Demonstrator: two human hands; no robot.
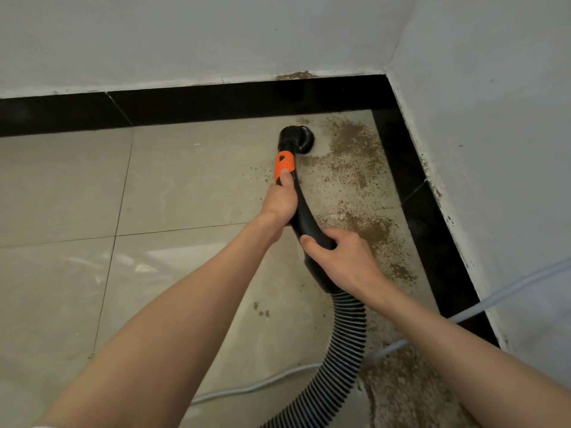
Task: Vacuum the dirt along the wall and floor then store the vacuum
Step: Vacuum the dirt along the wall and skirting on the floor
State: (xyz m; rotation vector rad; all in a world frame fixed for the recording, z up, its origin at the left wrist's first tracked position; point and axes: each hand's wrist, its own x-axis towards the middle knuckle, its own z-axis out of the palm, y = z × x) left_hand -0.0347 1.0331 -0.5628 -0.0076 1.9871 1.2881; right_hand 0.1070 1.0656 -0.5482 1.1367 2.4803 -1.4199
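Observation:
A black vacuum wand (304,211) with an orange collar (285,163) ends in a round brush nozzle (300,138) set on the tiled floor near the room corner. My left hand (279,199) grips the wand just below the orange collar, thumb on it. My right hand (338,257) grips the wand's lower end, where the ribbed black hose (343,356) begins and runs off the bottom edge. Brown dirt (355,162) is scattered to the right of the nozzle and along the right wall, with a thicker patch (401,378) near the bottom.
White walls (216,38) meet in a corner at upper right, each edged by a black skirting strip (200,103). A white cord (482,307) runs from the right wall across the floor under the hose. Beige tiles (61,186) spread left.

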